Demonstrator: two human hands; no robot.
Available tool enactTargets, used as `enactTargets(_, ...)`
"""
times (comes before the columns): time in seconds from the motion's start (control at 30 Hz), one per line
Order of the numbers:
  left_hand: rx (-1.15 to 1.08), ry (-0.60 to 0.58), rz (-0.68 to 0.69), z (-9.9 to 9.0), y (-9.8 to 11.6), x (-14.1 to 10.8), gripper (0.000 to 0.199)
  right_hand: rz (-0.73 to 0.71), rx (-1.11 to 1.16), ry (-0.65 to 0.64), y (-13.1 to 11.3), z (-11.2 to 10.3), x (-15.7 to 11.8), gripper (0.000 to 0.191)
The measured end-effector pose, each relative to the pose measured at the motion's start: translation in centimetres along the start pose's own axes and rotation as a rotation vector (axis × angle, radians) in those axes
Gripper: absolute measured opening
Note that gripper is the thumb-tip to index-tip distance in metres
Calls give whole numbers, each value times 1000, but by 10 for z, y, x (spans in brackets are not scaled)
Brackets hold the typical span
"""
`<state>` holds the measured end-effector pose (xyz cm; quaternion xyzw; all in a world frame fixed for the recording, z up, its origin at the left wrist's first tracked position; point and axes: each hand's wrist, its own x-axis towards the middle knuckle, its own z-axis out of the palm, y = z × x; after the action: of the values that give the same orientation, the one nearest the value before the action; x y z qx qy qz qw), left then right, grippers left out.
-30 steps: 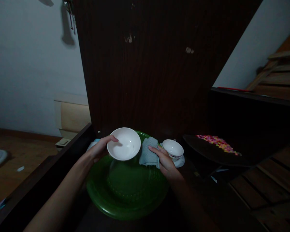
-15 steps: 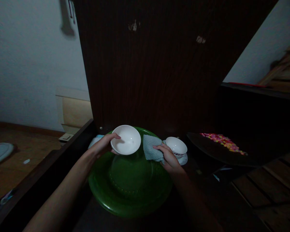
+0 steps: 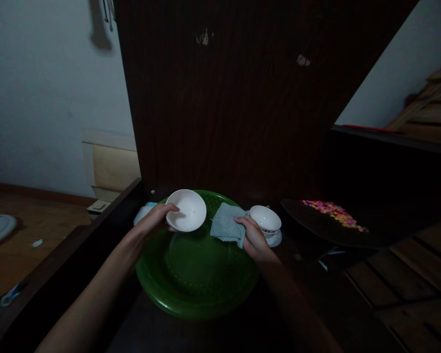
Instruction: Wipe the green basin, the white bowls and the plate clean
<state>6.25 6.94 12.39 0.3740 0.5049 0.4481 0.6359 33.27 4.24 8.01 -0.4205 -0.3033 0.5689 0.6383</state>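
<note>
A white bowl (image 3: 191,212) is gripped at its left rim by my left hand (image 3: 161,215), the thumb lying over the inside. The bowl is tilted toward me above a large green basin (image 3: 158,299). In my right hand (image 3: 253,236) is a pale blue-grey cloth (image 3: 226,223), pinched between thumb and fingers, apart from the bowl. The cloth hangs over the right half of the basin. Just beyond my right hand stands another white bowl (image 3: 266,218) on a white plate (image 3: 276,239).
A dark wooden panel (image 3: 228,108) rises behind the basin. At left runs a dark raised edge (image 3: 106,215), with a light blue and white item (image 3: 144,213) inside it. To the right, a dark surface (image 3: 312,228) bears a strip of pink and yellow decoration (image 3: 334,214).
My left hand and its bowl have shifted slightly left. The cloth in my right hand has also moved a little left. The whole view has shifted slightly.
</note>
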Motion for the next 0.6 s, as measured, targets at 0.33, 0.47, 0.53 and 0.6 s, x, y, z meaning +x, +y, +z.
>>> enactTargets(0.33,56,114,165,0,3,0,25,-143,46,209,5,-18,9,25)
enactTargets(0.47,66,156,210,-3,2,3,26,-195,97,259,6,-15,8,24)
enactTargets(0.53,79,175,224,-5,0,4,27,-216,115,269,7,-13,7,24)
enactTargets(0.6,98,182,229,-6,-1,5,28,-227,122,267,7,-13,7,25)
